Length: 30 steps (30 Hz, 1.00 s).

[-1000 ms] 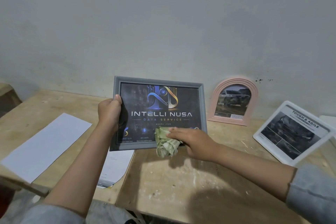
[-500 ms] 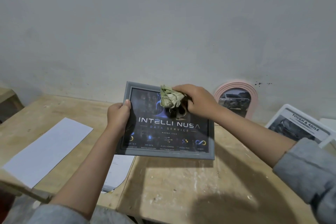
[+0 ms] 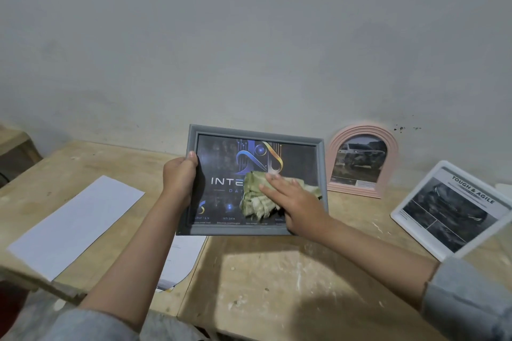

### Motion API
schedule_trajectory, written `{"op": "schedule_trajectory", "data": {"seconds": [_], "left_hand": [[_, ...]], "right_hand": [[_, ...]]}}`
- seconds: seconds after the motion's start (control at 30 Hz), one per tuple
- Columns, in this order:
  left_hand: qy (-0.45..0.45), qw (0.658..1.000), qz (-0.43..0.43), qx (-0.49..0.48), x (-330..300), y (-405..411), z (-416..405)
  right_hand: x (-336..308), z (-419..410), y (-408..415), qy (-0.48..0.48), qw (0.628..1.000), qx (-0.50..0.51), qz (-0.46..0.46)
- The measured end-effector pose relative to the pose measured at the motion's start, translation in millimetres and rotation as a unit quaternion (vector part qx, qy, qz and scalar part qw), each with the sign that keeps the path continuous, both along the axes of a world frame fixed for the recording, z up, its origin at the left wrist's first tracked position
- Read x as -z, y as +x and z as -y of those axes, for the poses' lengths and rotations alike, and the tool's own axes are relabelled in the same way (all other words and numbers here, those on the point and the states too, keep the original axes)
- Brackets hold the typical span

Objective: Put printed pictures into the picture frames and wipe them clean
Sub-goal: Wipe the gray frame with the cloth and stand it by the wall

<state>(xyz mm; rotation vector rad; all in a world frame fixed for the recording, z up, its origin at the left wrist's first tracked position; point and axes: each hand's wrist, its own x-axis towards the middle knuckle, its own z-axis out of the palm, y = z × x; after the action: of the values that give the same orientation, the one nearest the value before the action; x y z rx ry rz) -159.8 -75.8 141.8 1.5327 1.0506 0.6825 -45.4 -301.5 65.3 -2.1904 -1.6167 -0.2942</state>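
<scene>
The gray frame (image 3: 256, 147), printed picture already in it, is held tilted above the wooden table (image 3: 277, 271), gripped at its 9 o'clock edge by the left hand (image 3: 179, 177) alone, thumb over the front. Toward 4 o'clock on the glass, a crumpled green cloth (image 3: 256, 196) is pressed down by the right hand (image 3: 293, 202), fingers spread flat. With one edge held, hard wiping pressure is judged liable to twist the frame loose and drop it; at 2 o'clock, the pink arched frame (image 3: 363, 160) leaning on the wall could be knocked by a wide stroke.

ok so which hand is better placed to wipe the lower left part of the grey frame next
The right hand. It already presses the cloth flat on the glass of the grey frame and need only slide left. The left hand grips the frame's left edge, holding it up off the table.
</scene>
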Motion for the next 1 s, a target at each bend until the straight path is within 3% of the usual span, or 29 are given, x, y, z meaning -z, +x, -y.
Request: {"op": "schedule_trajectory", "data": {"seconds": [0.2, 0.33, 0.43, 0.5, 0.6, 0.8, 1.0], "left_hand": [[0.026, 1.000, -0.002, -0.007, 0.7, 0.3, -6.9], [0.044, 0.999, -0.011, 0.002, 3.5, -0.8, -10.2], [0.035, 0.999, -0.016, 0.009, 6.7, -0.6, -7.1], [0.020, 1.000, -0.010, 0.015, 8.9, 1.1, -2.1], [0.020, 0.999, -0.002, 0.043, 10.3, 5.0, 10.5], [0.002, 0.998, 0.013, 0.068, 9.7, 9.8, 23.4], [-0.006, 0.999, 0.016, 0.041, 12.1, 3.7, 20.8]], "right_hand": [[20.3, 23.2, -20.7, -0.040, 0.993, -0.088, -0.068], [-7.3, 25.2, -16.7, -0.120, 0.956, -0.098, -0.250], [-34.5, 12.8, -2.8, -0.119, 0.939, -0.072, -0.314], [-57.5, 1.0, 8.5, -0.052, 0.955, -0.057, -0.287], [-88.9, -17.5, 24.2, 0.032, 0.987, -0.039, -0.156], [-74.3, -38.2, 35.1, -0.051, 0.998, -0.034, 0.007], [-29.1, -28.7, 3.5, 0.017, 0.997, -0.059, 0.038]]}}
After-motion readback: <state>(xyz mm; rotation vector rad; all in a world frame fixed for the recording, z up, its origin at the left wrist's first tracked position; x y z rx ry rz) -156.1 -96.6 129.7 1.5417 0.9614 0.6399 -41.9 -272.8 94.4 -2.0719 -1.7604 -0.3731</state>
